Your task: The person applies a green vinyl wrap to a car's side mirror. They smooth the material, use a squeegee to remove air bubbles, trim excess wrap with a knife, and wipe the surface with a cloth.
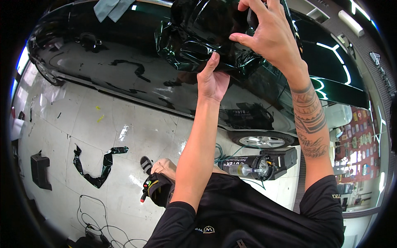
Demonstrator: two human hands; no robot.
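Observation:
A glossy black side mirror (209,20) of the black car fills the top middle, draped in loose, wrinkled dark film (194,51). My left hand (212,80) is at the film's lower edge, thumb pressed on its face, the other fingers mostly hidden behind. My right hand (271,31) is over the mirror's right part, thumb stretched out to the left and well apart from the bent fingers. Some of its fingertips reach the picture's top edge. A small dark edge shows between its thumb and forefinger; I cannot make out what it is.
The black car body (140,53) stretches behind the mirror, with a grey cloth (113,9) on top. On the tiled floor lie a crumpled strip of dark film (99,175), a black trim piece (40,170) and cables (101,225). A bag with a spray bottle (248,168) stands near the wheel (262,141).

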